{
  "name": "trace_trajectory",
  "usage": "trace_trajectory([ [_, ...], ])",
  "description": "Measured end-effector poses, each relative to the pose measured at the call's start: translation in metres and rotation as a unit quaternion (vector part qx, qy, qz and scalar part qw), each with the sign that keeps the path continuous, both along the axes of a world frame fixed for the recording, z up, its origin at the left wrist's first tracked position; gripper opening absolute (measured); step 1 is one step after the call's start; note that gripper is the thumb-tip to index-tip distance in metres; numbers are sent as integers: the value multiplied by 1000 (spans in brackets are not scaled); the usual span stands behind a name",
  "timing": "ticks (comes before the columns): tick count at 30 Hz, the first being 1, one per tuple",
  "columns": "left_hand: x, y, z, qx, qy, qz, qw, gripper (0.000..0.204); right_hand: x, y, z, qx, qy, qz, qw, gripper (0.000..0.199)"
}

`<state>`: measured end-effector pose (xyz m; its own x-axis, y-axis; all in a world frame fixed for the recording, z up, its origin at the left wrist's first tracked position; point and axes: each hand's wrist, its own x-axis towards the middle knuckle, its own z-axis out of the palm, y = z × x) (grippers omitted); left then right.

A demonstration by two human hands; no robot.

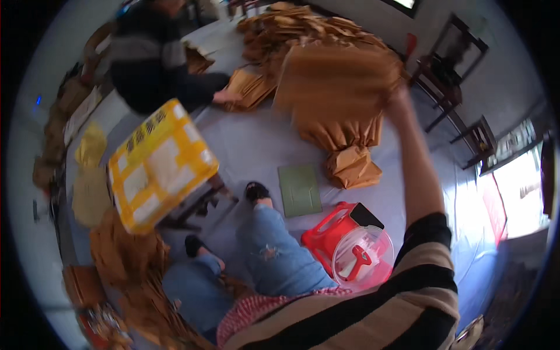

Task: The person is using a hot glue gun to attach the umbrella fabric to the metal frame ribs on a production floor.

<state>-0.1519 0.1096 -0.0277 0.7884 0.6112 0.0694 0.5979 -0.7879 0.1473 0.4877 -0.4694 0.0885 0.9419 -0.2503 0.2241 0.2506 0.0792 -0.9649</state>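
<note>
My right arm stretches forward, and my right hand [396,96] grips the right edge of a flat brown paper bag [332,81]. Motion smears both the bag and the fingers. Whether it is one bag or a few together I cannot make out. The held bag is raised in front of a large heap of brown paper bags [291,26] and hides part of it. Just below it, a gathered bundle of brown paper [354,166] lies on the floor. My left hand does not show.
A stool with a yellow-and-white taped top [160,169] stands front left. A green board [300,189] lies on the floor. A red stool [332,230] bears a phone [367,216] and a clear round tub [382,251]. Another person [151,55] sits far left, handling brown paper [251,87].
</note>
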Motion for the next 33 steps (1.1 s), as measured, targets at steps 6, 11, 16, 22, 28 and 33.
trace_trajectory([
  [6, -123, -44, -11, -130, 165, 107, 972, 35, 28, -10, 89, 69, 172, 350, 918, 47],
  [11, -105, -54, -89, -110, 172, 169, 964, 30, -161, 189, 37, -130, 189, 329, 916, 45],
  [16, -118, -36, -109, -9, 137, 200, 970, 55, -252, 250, -14, -188, 204, 481, 832, 44],
  [22, -118, 24, -118, -26, 92, 363, 927, 76, -284, 266, -42, -218, 295, 502, 783, 30],
  [28, -126, -16, -178, -103, 228, 273, 929, 48, -295, 281, -38, -259, 290, 435, 812, 25],
  [33, -148, -30, -192, -235, 96, 431, 866, 21, -306, 288, -36, -269, 283, 431, 813, 24],
])
